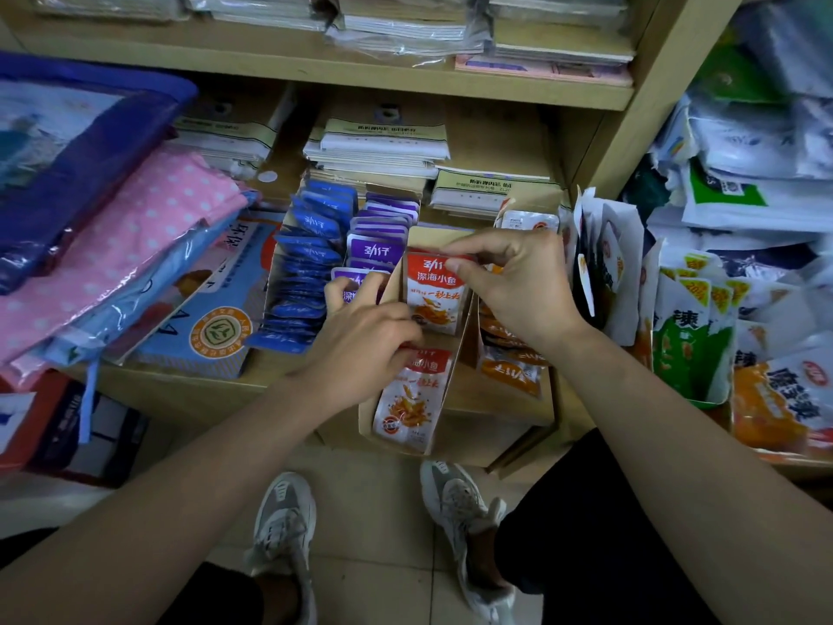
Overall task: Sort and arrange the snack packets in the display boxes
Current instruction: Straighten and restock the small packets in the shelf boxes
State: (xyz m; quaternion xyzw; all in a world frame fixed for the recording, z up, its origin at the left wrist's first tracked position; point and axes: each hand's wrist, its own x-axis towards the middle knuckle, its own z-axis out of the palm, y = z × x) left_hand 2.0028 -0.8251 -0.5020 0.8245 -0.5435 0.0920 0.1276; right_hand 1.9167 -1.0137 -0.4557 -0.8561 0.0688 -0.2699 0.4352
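Right grip (509, 286): thumb and forefinger clamped on the top seam of an upright red packet (435, 295), which stands at the rear of the narrow display box (366, 421). Its long axis is vertical and its printed face is toward the person.

Left grip (365, 336): fingers curled across the box's left wall, at the foot of that packet. Whether they clasp anything cannot be told.

A second red packet (412, 394) lies reclined in the box's front, its long axis running front to back. It is just under the left grip, the nearer hand for standing it up behind the first.

The box sits at the front edge of the shelf (180, 383). Purple packets (383, 236) and blue packets (306, 272) stand in rows toward the shelf's left end, and orange packets (509, 360) lie toward its right end.
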